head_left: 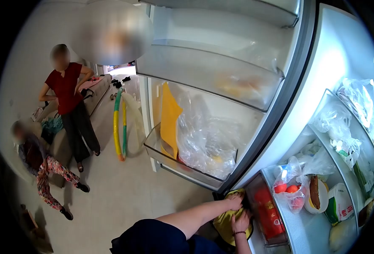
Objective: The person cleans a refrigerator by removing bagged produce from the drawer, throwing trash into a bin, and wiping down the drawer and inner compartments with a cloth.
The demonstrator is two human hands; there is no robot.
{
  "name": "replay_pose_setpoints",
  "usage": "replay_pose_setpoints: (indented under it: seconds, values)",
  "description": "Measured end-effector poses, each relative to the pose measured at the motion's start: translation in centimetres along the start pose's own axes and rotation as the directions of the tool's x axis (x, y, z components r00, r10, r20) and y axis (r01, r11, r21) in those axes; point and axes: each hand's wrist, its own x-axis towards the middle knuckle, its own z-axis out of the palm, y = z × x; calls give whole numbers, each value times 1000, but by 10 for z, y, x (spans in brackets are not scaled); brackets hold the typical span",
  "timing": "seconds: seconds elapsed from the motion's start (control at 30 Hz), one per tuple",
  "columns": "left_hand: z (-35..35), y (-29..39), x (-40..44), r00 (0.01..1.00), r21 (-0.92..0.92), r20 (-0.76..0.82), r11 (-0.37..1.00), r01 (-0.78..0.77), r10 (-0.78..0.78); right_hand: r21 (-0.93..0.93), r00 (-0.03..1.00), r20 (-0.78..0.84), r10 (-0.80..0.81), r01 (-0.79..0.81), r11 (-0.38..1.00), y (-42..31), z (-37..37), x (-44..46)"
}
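A yellow bag with dark edging [223, 224] is low down at the foot of the open fridge, close to a clear drawer [261, 180] with red packages [270, 218] inside. My left hand [235, 200] is closed on its upper part, the fingertips partly hidden near something dark. Just below, my right hand [240, 221], with a beaded bracelet at the wrist, grips the bag's right side. What the bag holds, if anything, cannot be seen.
The fridge door [214, 184] stands open ahead, its lower bin holding plastic bags [206, 144] and a yellow-orange sheet [168, 120]. On a shelf are bagged tomatoes [291, 189] and a bowl [322, 203]. One person [70, 91] stands at left; another [36, 152] sits. A yellow-green hoop [116, 127] is behind.
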Motion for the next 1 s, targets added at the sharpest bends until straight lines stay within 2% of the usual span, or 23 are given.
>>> replay_pose_setpoints:
  seconds: [0.1,0.13,0.17,0.23,0.33,0.37,0.4,0.5,0.6,0.7,0.73,0.8,0.83,0.87,0.9,0.93,0.97,1.0]
  values:
    - [1,-3,7,994,113,108,993,-42,30,-7,999,48,6,-5,1000,-10,6,15]
    - [8,-6,10,999,107,33,993,-46,42,-106,995,98,-5,16,994,-13,3,14]
    - [16,-8,16,995,215,21,972,-97,94,-129,994,111,5,9,992,-12,-2,12]
    - [7,-4,16,992,196,47,973,-120,113,-161,991,133,-1,23,987,-16,-5,13]
    - [13,3,21,993,101,115,995,-21,9,-162,987,159,-31,57,985,-2,-5,4]
    - [37,-4,29,999,89,41,996,9,-13,-138,988,146,-49,69,988,3,-4,1]
    - [45,-4,30,999,100,46,995,19,-23,-59,910,381,161,-150,987,-34,-50,3]
    - [79,-6,40,996,119,85,993,-13,3,-107,959,259,110,-85,991,-9,-43,-24]
    - [98,9,25,982,99,149,986,-132,116,-215,993,122,-6,32,976,8,-55,-54]
    - [104,38,-1,935,87,265,960,-267,236,-219,964,240,116,-62,974,10,-83,-81]
    - [123,39,4,915,65,295,949,-308,277,-250,975,208,81,-27,968,15,-84,-89]
    - [137,42,0,912,41,250,938,-345,325,-317,989,142,-38,82,945,33,-80,-103]
    - [118,47,-9,885,61,323,925,-374,336,-340,980,196,20,49,939,40,-76,-105]
    - [166,28,1,687,133,-485,822,-553,541,-348,984,175,-17,78,934,42,-70,-102]
    - [146,32,-2,870,-13,-133,877,-481,475,-362,989,136,-59,105,926,41,-65,-101]
    - [126,36,-4,912,-58,241,943,-328,332,-384,991,89,-100,127,915,40,-58,-101]
    - [83,45,-37,926,148,207,925,-350,317,-398,989,59,-134,146,906,41,-53,-102]
    - [78,43,-41,939,174,175,930,-325,295,-408,987,36,-155,156,899,41,-50,-102]
